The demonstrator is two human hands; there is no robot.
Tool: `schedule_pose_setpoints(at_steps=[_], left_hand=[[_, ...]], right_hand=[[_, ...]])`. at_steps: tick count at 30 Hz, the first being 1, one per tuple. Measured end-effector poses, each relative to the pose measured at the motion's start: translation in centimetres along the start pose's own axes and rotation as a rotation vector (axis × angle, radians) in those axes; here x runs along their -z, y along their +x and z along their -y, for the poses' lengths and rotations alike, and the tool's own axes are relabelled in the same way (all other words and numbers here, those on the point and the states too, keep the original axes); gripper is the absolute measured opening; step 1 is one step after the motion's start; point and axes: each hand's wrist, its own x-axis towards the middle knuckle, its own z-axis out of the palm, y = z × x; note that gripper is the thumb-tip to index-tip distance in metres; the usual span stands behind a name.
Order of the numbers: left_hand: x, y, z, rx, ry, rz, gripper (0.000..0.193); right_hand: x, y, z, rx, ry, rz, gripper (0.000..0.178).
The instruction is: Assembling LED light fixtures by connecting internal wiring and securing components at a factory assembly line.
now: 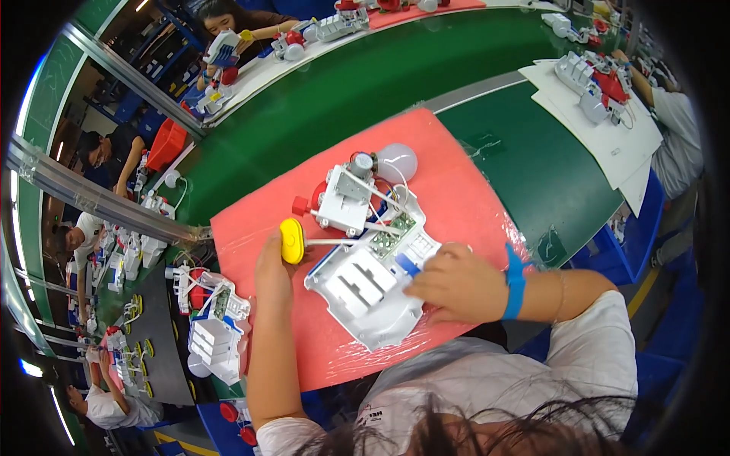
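Note:
On a pink foam mat (319, 357) lies an opened white plastic housing (391, 315) with battery-like slots and a green circuit board (390, 237). White wires run from the board to a white gearbox-like unit (344, 199) and a frosted round bulb or dome (397, 163). My left hand (275, 266) grips a yellow oval piece (292, 241), joined to the assembly by a pale cable. Curled over the housing's right side, my right hand (460, 287) grips its edge. A small blue part (408, 264) shows by its fingertips; whether it is held is unclear.
Beside the mat's left edge sits a similar white assembly (219, 334). White sheets (608, 144) at the upper right carry another one. A green conveyor belt (304, 99) curves behind the mat. A metal post (99, 199) stands left, and co-workers sit around the line.

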Motion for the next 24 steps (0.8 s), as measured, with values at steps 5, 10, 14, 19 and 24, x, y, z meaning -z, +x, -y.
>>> schedule_pose_setpoints(at_steps=[5, 10, 14, 19, 24], left_hand=[[0.5, 0.7, 3.6, 0.129, 0.112, 0.145, 0.034], [-0.1, 0.6, 2.5, 0.112, 0.244, 0.266, 0.025], [0.4, 0.7, 2.5, 0.13, 0.199, 0.258, 0.023], [0.4, 1.1, 3.0, 0.124, 0.203, 0.299, 0.021], [0.5, 1.5, 3.2, 0.075, 0.246, 0.32, 0.02]], right_hand=[[3.8, -0.9, -3.5, 0.179, -0.061, 0.014, 0.019], [11.2, 0.6, -7.7, 0.113, -0.071, 0.232, 0.017], [11.4, 4.4, -13.3, 0.082, -0.191, 0.217, 0.018], [6.6, 11.2, -21.9, 0.009, -0.41, -0.014, 0.016], [1.6, 17.7, -27.7, -0.218, -0.579, -0.347, 0.011]])
